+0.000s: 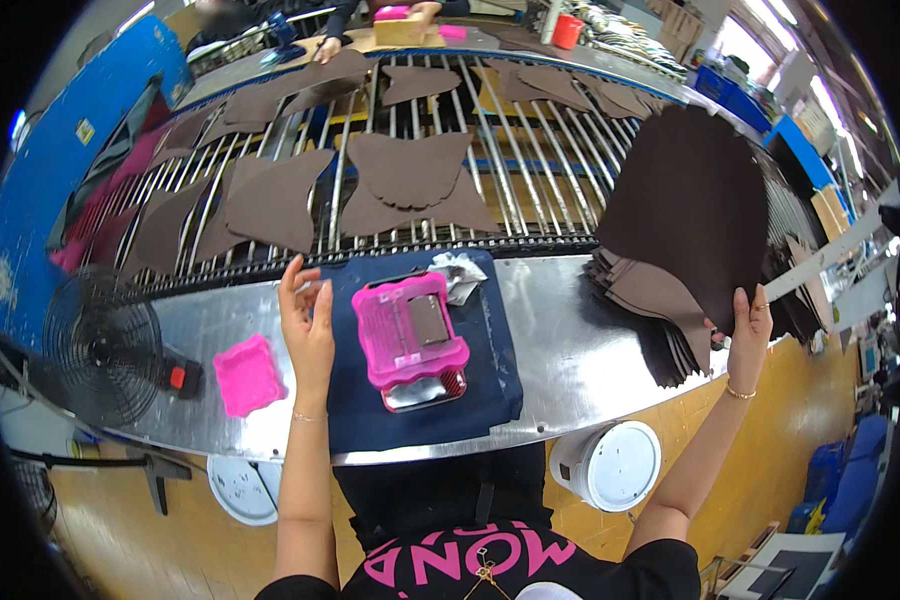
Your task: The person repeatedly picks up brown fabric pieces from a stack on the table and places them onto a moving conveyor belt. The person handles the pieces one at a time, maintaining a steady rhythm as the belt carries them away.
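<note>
**Right hand lifts a dark brown cut piece, left hand open over the worktop**

Your right hand [749, 335], at the right of the frame, pinches the lower edge of a large dark brown cut piece [692, 205] and holds it raised, so that it stands up over the right end of the roller conveyor [530, 150]. Just below and to the left of that piece, a stack of dark brown cut pieces [650, 300] lies fanned on the right part of the steel worktop [560, 340], its edge close beside your right hand.

Your left hand [307, 320] is left of centre, open wide with fingers spread and pointing up the frame; it holds nothing and hovers at the left edge of the navy cloth mat [495, 380] that covers the middle of the worktop. On that mat, right of your left hand and apart from it, sits a pink stamping tool [410, 335] with a grey metal block on top, and behind it a bit of crumpled clear wrapping [460, 275].

Further left on the bare steel lies a pink square pad [247, 375], and beyond it, at the left edge of the frame, a black fan [95, 345] in a wire cage. Lighter brown cut pieces [410, 180] lie spread across the conveyor rollers in the upper half of the frame. At the top centre another person's hands [328, 48] rest by a small box at the far side of the conveyor. Below the worktop, lower centre-right, stands a white bucket [610, 465] with a lid
</note>
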Motion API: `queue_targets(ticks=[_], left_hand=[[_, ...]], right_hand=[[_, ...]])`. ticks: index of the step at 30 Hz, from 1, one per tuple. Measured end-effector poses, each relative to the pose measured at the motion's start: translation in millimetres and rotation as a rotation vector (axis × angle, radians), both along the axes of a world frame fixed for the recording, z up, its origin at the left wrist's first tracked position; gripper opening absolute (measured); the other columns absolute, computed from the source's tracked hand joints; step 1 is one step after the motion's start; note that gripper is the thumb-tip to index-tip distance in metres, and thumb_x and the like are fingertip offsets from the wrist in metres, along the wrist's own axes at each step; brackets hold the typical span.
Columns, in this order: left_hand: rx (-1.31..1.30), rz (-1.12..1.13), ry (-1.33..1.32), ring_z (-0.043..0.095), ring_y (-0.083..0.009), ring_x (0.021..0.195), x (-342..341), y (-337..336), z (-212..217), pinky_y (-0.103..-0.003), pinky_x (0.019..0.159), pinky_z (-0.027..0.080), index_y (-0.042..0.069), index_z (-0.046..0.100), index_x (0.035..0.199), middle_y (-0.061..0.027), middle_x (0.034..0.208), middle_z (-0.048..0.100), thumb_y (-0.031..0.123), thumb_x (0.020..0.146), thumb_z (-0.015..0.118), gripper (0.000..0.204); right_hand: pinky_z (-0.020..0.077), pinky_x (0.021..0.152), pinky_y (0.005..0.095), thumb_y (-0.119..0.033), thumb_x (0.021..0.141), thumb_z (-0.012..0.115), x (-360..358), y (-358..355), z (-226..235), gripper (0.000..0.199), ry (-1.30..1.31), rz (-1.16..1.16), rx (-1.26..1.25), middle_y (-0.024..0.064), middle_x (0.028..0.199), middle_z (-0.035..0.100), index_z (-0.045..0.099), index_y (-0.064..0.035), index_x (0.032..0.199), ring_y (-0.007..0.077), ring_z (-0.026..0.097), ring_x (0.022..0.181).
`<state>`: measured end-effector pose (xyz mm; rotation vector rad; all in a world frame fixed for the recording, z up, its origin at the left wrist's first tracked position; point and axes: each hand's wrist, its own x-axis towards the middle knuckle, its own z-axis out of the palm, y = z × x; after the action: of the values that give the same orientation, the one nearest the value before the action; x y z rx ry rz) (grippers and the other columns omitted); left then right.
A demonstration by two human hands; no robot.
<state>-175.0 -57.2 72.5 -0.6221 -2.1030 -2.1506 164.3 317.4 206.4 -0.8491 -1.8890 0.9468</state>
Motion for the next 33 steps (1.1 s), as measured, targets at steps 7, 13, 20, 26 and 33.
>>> queue_targets(ticks=[7,13,20,26,33], left_hand=[[0.158,-0.368,0.018,0.047,-0.0211,0.122,30.1,-4.6,79.0,-0.033,0.099,0.041,0.004,0.038,0.139,-0.0096,0.142,0.037,0.018,0.089,0.066,0.059],[0.075,-0.086,-0.116,0.063,-0.0138,0.054,23.2,-74.8,113.1,-0.023,0.048,0.047,-0.003,0.064,0.1,-0.0129,0.076,0.067,0.018,0.093,0.06,0.023],[-0.131,0.142,0.108,0.054,-0.0065,0.055,21.4,-134.1,132.1,-0.019,0.049,0.042,-0.002,0.064,0.101,-0.0027,0.065,0.059,0.017,0.091,0.064,0.022],[-0.157,0.15,0.064,0.054,-0.006,0.055,21.6,-143.6,120.1,-0.019,0.049,0.042,-0.003,0.064,0.097,-0.0021,0.068,0.058,0.012,0.091,0.063,0.016],[-0.329,-0.014,0.051,0.057,-0.0092,0.053,20.9,-118.5,102.8,-0.021,0.048,0.044,-0.008,0.06,0.085,-0.0045,0.07,0.055,0.001,0.088,0.06,0.01]], right_hand=[[0.0433,0.033,0.018,-0.02,0.098,0.051,-117.6,-111.5,4.8,0.022,0.274,0.45,-0.176,0.009,0.082,0.064,0.05,-0.0026,0.111,0.0136,0.062,0.049],[0.0516,0.058,0.026,-0.014,0.092,0.061,-188.9,-158.6,-19.1,0.029,0.251,0.802,0.153,0.0111,0.083,0.068,0.052,0.0033,0.113,0.0207,0.068,0.065],[0.0511,0.062,0.027,-0.012,0.082,0.071,-223.1,-185.6,-49.3,0.034,0.075,0.89,0.166,0.0127,0.082,0.071,0.061,-0.0016,0.112,0.0224,0.07,0.072],[0.049,0.057,0.0289,-0.013,0.08,0.073,-227.2,-182.3,-59.5,0.018,0.038,0.873,0.27,0.0126,0.08,0.07,0.069,-0.0039,0.095,0.0246,0.066,0.063],[0.0466,0.054,0.0309,-0.01,0.077,0.073,-201.9,-144.6,-73.0,0.011,-0.037,0.778,0.453,0.0147,0.076,0.067,0.071,-0.0046,0.086,0.0284,0.063,0.061]])
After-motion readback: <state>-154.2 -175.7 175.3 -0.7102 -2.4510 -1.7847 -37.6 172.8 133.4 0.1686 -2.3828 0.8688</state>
